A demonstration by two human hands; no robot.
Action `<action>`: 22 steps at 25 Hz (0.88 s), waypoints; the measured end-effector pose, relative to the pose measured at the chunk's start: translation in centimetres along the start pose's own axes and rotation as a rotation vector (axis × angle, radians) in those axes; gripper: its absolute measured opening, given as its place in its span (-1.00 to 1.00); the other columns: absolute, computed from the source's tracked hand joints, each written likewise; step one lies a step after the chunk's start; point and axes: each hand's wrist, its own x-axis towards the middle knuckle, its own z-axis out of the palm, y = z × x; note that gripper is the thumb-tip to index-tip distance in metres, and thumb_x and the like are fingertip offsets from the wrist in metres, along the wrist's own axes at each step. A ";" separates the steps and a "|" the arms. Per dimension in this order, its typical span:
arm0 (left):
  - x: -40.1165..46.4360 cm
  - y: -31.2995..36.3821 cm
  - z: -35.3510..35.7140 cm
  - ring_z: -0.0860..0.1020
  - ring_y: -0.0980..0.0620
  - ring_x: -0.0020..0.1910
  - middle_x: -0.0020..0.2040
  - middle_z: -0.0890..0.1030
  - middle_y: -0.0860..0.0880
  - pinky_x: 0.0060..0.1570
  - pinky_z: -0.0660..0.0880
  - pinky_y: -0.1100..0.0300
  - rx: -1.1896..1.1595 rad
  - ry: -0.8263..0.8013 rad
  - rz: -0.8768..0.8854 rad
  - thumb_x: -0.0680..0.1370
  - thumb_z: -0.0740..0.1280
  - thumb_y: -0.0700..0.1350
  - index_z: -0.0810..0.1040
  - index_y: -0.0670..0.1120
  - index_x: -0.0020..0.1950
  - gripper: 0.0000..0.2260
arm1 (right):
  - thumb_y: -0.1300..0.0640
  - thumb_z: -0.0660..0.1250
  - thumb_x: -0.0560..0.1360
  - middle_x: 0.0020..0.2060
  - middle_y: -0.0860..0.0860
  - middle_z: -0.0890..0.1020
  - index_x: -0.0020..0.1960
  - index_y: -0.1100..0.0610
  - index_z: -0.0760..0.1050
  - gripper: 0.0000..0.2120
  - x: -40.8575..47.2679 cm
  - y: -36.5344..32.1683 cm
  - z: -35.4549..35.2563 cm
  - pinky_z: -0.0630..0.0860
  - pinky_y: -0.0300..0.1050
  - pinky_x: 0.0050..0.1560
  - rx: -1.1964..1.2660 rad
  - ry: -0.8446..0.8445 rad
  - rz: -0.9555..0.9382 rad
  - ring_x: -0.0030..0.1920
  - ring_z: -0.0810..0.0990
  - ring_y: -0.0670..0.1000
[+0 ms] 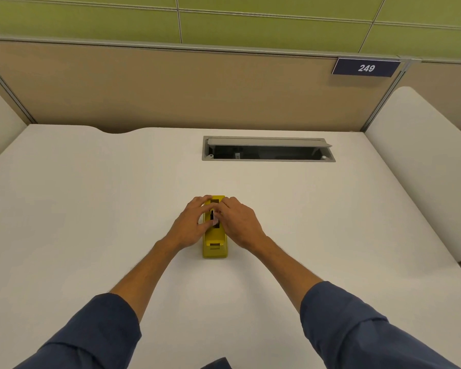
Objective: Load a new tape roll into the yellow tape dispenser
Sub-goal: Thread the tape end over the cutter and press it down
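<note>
Item: yellow plastic tape dispenser (pixel 215 247), oblong, standing on the white desk top (pixel 91 209) near its middle, long axis running away from the viewer. The near end shows a small slotted recess; the top shows dark openings between the hands.

Item: left hand (pixel 190 226), bare, forearm out of a rolled dark blue sleeve (pixel 96 331). It lies against the dispenser's left side, fingers curled over the upper edge at the far end.

Item: right hand (pixel 237 222), bare, forearm out of a matching dark blue sleeve (pixel 357 323). It rests over the dispenser's right side, fingers bent inward and close together over the central opening. A small pale, translucent piece (pixel 215 221) sits at the fingertips above the slot; whether it is tape or part of the roll cannot be told, nor whether the fingers pinch it or only touch it.

Item: tape roll. Not distinguishable; the hands cover the dispenser's middle.

Item: grey rectangular cable hatch (pixel 268 149), set into the desk beyond the dispenser, lid tilted open, dark inside.

Item: tan partition panel (pixel 171 86) behind the desk, bearing a dark blue sign (pixel 366 67) reading 249 at upper right.
</note>
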 end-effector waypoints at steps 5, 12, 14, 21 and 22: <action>-0.6 -0.1 0.2 0.24 0.04 0.47 0.50 0.27 0.04 0.44 0.23 0.06 -0.110 0.020 -0.024 0.53 0.34 -0.11 0.29 0.04 0.46 -0.48 | 0.27 0.38 0.48 -0.03 0.14 0.62 -0.11 0.23 0.55 -0.97 -1.3 -0.4 0.3 0.33 -0.12 -0.29 -0.011 0.077 -0.036 -0.12 0.55 0.17; -0.7 -0.6 0.3 0.23 0.05 0.47 0.51 0.25 0.07 0.45 0.19 0.09 -0.096 0.012 -0.008 0.54 0.31 -0.22 0.31 0.03 0.45 -0.49 | 0.16 0.33 0.54 -0.09 0.13 0.56 -0.03 0.20 0.59 -0.89 -2.5 -1.2 0.9 0.38 -0.10 -0.28 0.118 0.112 0.101 -0.15 0.52 0.12; -0.7 -0.7 0.4 0.21 0.05 0.48 0.52 0.23 0.06 0.46 0.17 0.11 -0.080 0.017 -0.017 0.54 0.31 -0.21 0.25 0.02 0.48 -0.47 | 0.14 0.31 0.56 -0.11 0.10 0.55 -0.01 0.18 0.60 -0.86 -2.7 -1.5 1.1 0.45 -0.05 -0.28 0.131 0.108 0.133 -0.16 0.51 0.09; -0.8 -1.0 0.6 0.21 0.06 0.48 0.52 0.23 0.06 0.38 0.11 0.25 -0.049 0.018 -0.018 0.55 0.30 -0.17 0.24 0.00 0.49 -0.48 | 0.05 0.24 0.59 -0.04 0.05 0.55 0.10 0.12 0.57 -0.79 -3.6 -2.0 1.8 0.50 -0.06 -0.17 0.171 0.043 0.212 -0.08 0.51 0.04; -0.9 -1.1 0.6 0.21 0.07 0.48 0.52 0.23 0.07 0.37 0.10 0.26 -0.047 0.019 -0.017 0.55 0.30 -0.17 0.23 -0.01 0.49 -0.48 | 0.04 0.24 0.59 -0.04 0.04 0.55 0.11 0.12 0.57 -0.79 -3.7 -2.1 1.8 0.50 -0.06 -0.16 0.174 0.041 0.220 -0.08 0.51 0.04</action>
